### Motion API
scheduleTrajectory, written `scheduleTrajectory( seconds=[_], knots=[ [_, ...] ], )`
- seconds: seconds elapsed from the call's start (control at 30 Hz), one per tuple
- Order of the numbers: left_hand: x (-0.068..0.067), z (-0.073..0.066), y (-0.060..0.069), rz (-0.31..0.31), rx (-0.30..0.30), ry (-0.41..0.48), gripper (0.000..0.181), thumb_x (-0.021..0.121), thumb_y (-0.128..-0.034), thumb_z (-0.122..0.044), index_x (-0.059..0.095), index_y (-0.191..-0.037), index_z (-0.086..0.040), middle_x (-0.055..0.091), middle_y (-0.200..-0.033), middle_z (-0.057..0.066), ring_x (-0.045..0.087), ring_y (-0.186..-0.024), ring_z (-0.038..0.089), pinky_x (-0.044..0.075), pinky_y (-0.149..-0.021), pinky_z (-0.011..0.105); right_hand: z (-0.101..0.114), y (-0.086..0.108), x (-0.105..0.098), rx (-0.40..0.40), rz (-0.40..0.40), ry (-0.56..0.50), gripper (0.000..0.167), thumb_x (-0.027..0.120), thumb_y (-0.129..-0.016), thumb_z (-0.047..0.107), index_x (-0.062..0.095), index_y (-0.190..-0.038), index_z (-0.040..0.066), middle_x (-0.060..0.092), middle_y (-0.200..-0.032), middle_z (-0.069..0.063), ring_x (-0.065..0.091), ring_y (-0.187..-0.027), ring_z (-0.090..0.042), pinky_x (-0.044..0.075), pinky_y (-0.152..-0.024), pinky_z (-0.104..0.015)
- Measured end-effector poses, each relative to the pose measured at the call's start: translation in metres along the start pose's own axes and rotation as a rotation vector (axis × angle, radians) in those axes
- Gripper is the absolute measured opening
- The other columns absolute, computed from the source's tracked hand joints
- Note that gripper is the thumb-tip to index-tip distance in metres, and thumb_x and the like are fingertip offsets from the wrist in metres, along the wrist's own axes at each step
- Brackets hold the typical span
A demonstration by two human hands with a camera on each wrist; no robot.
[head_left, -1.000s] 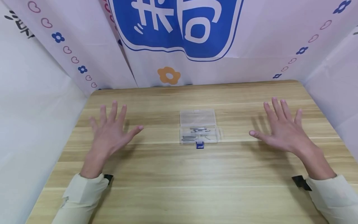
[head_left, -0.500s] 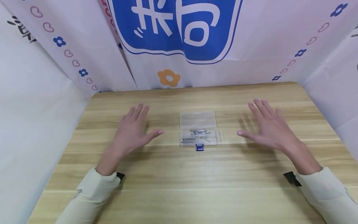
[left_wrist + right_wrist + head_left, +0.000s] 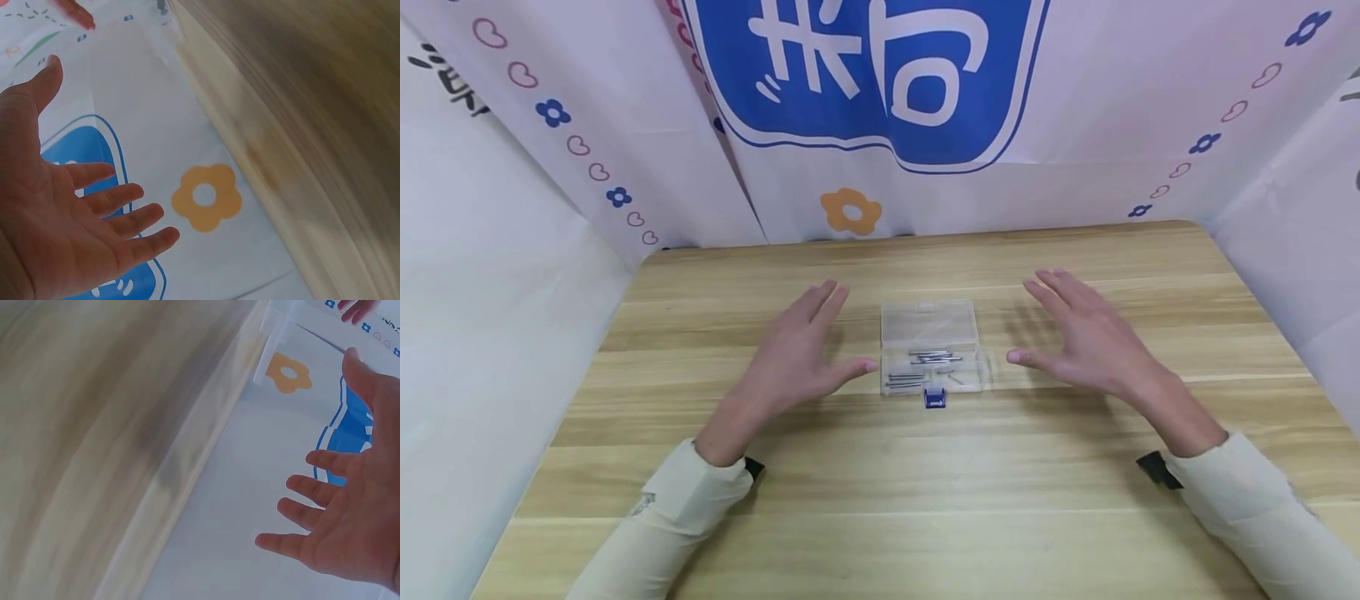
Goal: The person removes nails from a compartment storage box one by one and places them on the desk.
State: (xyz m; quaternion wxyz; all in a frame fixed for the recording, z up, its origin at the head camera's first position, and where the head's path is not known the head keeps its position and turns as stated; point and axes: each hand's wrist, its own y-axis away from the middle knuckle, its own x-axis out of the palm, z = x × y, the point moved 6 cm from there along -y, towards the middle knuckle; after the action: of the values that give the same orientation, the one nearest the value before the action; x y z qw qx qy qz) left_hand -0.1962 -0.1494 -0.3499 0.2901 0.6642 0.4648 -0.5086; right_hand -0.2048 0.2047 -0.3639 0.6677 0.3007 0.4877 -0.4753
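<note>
A clear plastic box (image 3: 929, 323) lies on the table with its lid folded back. In its compartments are several thin metal pins (image 3: 936, 358), perhaps screws or nails; their exact kind is too small to tell. A blue latch (image 3: 935, 398) sticks out at the box's front. To the left of the box, my left hand (image 3: 793, 354) hovers over the table, thumb spread from the fingers, holding nothing. My right hand (image 3: 1090, 337) hovers to the box's right, likewise bare. Both wrist views show the left palm (image 3: 56, 231) and right palm (image 3: 356, 519) with fingers extended.
The wooden table (image 3: 925, 500) stretches under both arms. Behind it hangs a white cloth backdrop (image 3: 1060, 192) with a blue printed sign and an orange flower (image 3: 851, 211). White cloth (image 3: 497, 333) also closes off the left and right sides.
Both hands have moved inward from the table's sides toward the box, the left going right and the right going left. The box stays where it was.
</note>
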Motion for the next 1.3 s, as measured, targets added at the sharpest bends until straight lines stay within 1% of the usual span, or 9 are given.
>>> scheduleTrajectory(
  seconds=[0.2, 0.4, 0.53, 0.63, 0.77, 0.9, 1.07, 1.17, 1.3],
  knots=[
    [0.007, -0.009, -0.004, 0.037, -0.002, 0.030, 0.112, 0.080, -0.0879, -0.066, 0.029, -0.170, -0.010, 0.027, -0.177, 0.020, 0.034, -0.160, 0.043, 0.037, -0.126, 0.062, 0.007, -0.005, 0.005, -0.006, -0.001, -0.037, 0.099, 0.081, -0.090, 0.061, 0.040, -0.166, 0.012, 0.035, -0.173, -0.019, 0.031, -0.159, -0.048, 0.032, -0.121, -0.074],
    [0.014, -0.015, -0.006, 0.082, -0.018, 0.070, 0.110, 0.083, -0.0876, -0.062, 0.029, -0.171, -0.016, 0.029, -0.177, 0.016, 0.038, -0.159, 0.042, 0.040, -0.123, 0.062, 0.016, -0.010, 0.007, -0.018, -0.005, -0.066, 0.092, 0.079, -0.092, 0.061, 0.046, -0.163, 0.015, 0.044, -0.167, -0.019, 0.041, -0.153, -0.045, 0.039, -0.118, -0.072],
    [0.019, -0.018, -0.007, 0.115, -0.029, 0.123, 0.107, 0.085, -0.0871, -0.060, 0.030, -0.171, -0.021, 0.032, -0.176, 0.013, 0.037, -0.159, 0.040, 0.039, -0.125, 0.061, 0.020, -0.015, 0.011, -0.048, 0.000, -0.119, 0.084, 0.080, -0.093, 0.057, 0.051, -0.160, 0.015, 0.049, -0.162, -0.018, 0.045, -0.150, -0.043, 0.040, -0.118, -0.070],
    [0.023, -0.019, -0.008, 0.136, -0.029, 0.172, 0.104, 0.087, -0.0866, -0.057, 0.034, -0.170, -0.022, 0.035, -0.175, 0.012, 0.038, -0.159, 0.039, 0.038, -0.125, 0.061, 0.023, -0.018, 0.015, -0.075, 0.006, -0.170, 0.078, 0.080, -0.094, 0.054, 0.056, -0.156, 0.014, 0.055, -0.155, -0.016, 0.050, -0.144, -0.039, 0.044, -0.116, -0.067],
    [0.027, -0.020, -0.009, 0.150, 0.001, 0.195, 0.099, 0.089, -0.0865, -0.051, 0.041, -0.166, -0.016, 0.042, -0.171, 0.015, 0.043, -0.156, 0.040, 0.040, -0.124, 0.061, 0.027, -0.023, 0.019, -0.106, 0.008, -0.224, 0.067, 0.083, -0.094, 0.047, 0.064, -0.150, 0.015, 0.064, -0.139, -0.012, 0.061, -0.122, -0.034, 0.054, -0.098, -0.054],
    [0.032, -0.020, -0.010, 0.182, 0.015, 0.195, 0.094, 0.089, -0.0867, -0.049, 0.048, -0.162, -0.011, 0.048, -0.166, 0.017, 0.048, -0.152, 0.040, 0.042, -0.123, 0.058, 0.030, -0.027, 0.021, -0.139, -0.010, -0.268, 0.055, 0.085, -0.094, 0.037, 0.071, -0.142, 0.015, 0.071, -0.116, -0.009, 0.063, -0.096, -0.026, 0.053, -0.079, -0.039],
    [0.036, -0.020, -0.011, 0.212, 0.011, 0.192, 0.090, 0.091, -0.0861, -0.046, 0.052, -0.159, -0.010, 0.050, -0.164, 0.018, 0.049, -0.152, 0.039, 0.042, -0.124, 0.057, 0.034, -0.033, 0.023, -0.210, -0.049, -0.312, 0.041, 0.086, -0.094, 0.026, 0.078, -0.130, 0.010, 0.067, -0.090, -0.002, 0.056, -0.076, -0.014, 0.047, -0.068, -0.026],
    [0.038, -0.021, -0.011, 0.224, 0.007, 0.189, 0.088, 0.092, -0.0856, -0.043, 0.053, -0.158, -0.009, 0.051, -0.163, 0.019, 0.050, -0.151, 0.039, 0.042, -0.124, 0.056, 0.034, -0.037, 0.026, -0.231, -0.046, -0.343, 0.035, 0.085, -0.094, 0.024, 0.079, -0.125, 0.008, 0.061, -0.080, 0.003, 0.051, -0.068, -0.011, 0.044, -0.063, -0.024],
    [0.043, -0.024, -0.011, 0.247, 0.004, 0.180, 0.087, 0.093, -0.0854, -0.040, 0.054, -0.157, -0.009, 0.055, -0.159, 0.018, 0.053, -0.147, 0.037, 0.045, -0.122, 0.055, 0.033, -0.043, 0.031, -0.218, -0.008, -0.383, 0.032, 0.084, -0.095, 0.024, 0.080, -0.123, 0.009, 0.053, -0.069, 0.007, 0.043, -0.061, -0.008, 0.039, -0.060, -0.024]
  ],
)
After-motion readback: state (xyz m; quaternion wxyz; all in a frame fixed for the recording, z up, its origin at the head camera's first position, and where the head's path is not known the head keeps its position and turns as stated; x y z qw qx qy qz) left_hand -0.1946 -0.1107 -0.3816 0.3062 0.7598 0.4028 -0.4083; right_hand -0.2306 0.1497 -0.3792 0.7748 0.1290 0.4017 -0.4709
